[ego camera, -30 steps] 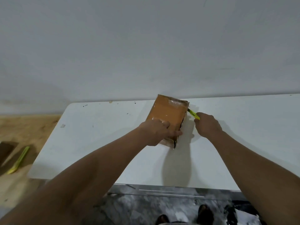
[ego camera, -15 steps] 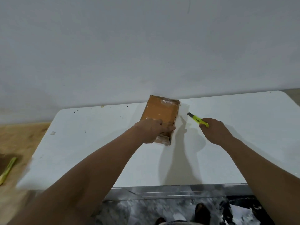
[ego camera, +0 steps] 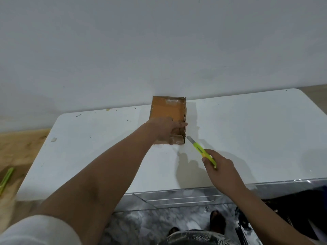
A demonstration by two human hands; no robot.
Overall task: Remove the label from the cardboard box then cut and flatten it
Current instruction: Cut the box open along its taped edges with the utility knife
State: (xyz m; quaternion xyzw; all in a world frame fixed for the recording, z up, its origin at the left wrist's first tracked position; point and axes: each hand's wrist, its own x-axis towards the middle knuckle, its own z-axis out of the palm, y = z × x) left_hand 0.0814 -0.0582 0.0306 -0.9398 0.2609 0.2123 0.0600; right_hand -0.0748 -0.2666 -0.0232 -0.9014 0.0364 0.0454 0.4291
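Note:
A brown cardboard box [ego camera: 168, 108] with clear tape on it lies flat at the far edge of the white table [ego camera: 247, 131], against the wall. My left hand [ego camera: 166, 129] presses down on the box's near half, fingers spread over its top. My right hand [ego camera: 223, 170] grips a yellow-green utility knife [ego camera: 203, 151] with the blade out. The blade tip points at the box's near right corner, just short of it. A dark slit runs along the box's right edge.
A grey-white wall rises directly behind the table. A yellow-green stick-like object [ego camera: 6, 179] lies on the wooden floor at the left. Below the table's front edge are a marble-patterned floor, my feet [ego camera: 217, 221] and dark items [ego camera: 292, 214] at the right.
My right hand pulled the knife back from the box's far right corner to its near right corner. The box has turned to lie square to the wall under my left hand.

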